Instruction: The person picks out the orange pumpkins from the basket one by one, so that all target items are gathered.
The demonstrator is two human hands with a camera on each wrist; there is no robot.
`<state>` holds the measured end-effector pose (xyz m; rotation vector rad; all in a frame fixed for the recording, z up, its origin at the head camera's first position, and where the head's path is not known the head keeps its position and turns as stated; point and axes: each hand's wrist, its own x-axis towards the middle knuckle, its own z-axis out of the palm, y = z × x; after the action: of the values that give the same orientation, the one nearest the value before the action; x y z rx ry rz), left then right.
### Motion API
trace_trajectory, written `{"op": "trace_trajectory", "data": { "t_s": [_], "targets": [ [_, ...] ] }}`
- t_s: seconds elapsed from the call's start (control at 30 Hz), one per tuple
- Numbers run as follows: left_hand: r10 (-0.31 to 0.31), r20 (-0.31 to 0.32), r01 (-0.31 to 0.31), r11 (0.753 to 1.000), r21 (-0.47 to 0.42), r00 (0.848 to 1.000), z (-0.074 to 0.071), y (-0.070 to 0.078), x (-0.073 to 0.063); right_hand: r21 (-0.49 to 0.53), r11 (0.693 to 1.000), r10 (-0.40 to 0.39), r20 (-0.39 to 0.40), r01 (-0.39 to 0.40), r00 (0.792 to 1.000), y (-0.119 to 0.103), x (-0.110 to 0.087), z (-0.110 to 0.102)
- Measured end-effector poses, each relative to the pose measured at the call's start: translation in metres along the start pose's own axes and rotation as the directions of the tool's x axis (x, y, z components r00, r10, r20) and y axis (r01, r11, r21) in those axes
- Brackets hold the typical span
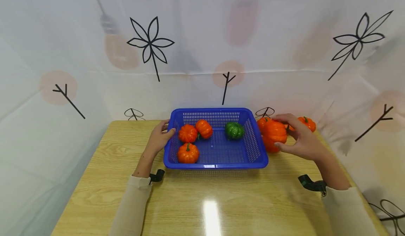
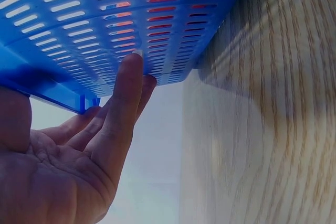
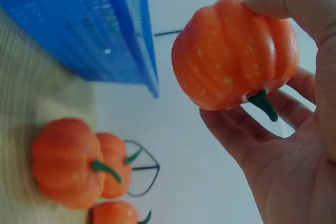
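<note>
A blue plastic basket (image 1: 218,151) with slotted walls stands on the table. Inside, two orange pumpkins (image 1: 187,134) (image 1: 204,129) lie at the back left, another orange pumpkin (image 1: 188,153) at the front left, and a green pumpkin (image 1: 235,130) towards the right. My left hand (image 1: 158,137) grips the basket's left side, thumb over the rim and fingers against the outer wall. Just outside the right wall, my right hand (image 1: 299,137) holds an orange pumpkin (image 3: 231,51) between thumb and fingers, raised off the table, its green stem towards the palm.
More orange pumpkins (image 3: 68,163) sit on the table right of the basket, partly hidden behind the right hand; one pumpkin (image 1: 307,123) shows near the back right corner. A patterned white cloth (image 1: 196,53) hangs behind the wooden table (image 1: 177,204) and at both sides.
</note>
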<state>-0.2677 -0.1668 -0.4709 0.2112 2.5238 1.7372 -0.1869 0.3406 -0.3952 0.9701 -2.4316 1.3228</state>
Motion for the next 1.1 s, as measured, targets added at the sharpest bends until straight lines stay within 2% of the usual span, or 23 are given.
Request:
{"op": "trace_trajectory", "data": {
  "t_s": [0.2, 0.63, 0.73, 0.87, 1.1],
  "targets": [
    [0.021, -0.003, -0.021, 1.000, 0.014, 1.000, 0.000, -0.001, 0.002, -0.058, 0.998, -0.016, -0.026, 0.014, 1.000, 0.011, -0.012, -0.009],
    [0.017, -0.017, -0.017, 1.000, 0.026, 1.000, 0.000, 0.000, 0.001, -0.233, 0.969, 0.063, -0.063, -0.076, 0.996, 0.032, -0.023, -0.021],
    [0.017, -0.019, -0.017, 0.999, 0.029, 1.000, 0.001, -0.001, 0.001, -0.308, 0.946, 0.088, -0.069, -0.106, 0.994, 0.037, -0.026, -0.023],
    [0.004, -0.018, -0.003, 1.000, 0.021, 1.000, 0.002, -0.001, 0.002, -0.421, 0.896, 0.130, -0.060, -0.144, 0.990, 0.043, -0.028, -0.025],
    [-0.009, -0.018, 0.009, 1.000, 0.022, 1.000, 0.001, 0.000, 0.001, -0.516, 0.844, 0.158, -0.020, -0.146, 0.987, 0.049, -0.028, -0.030]
  ]
}}
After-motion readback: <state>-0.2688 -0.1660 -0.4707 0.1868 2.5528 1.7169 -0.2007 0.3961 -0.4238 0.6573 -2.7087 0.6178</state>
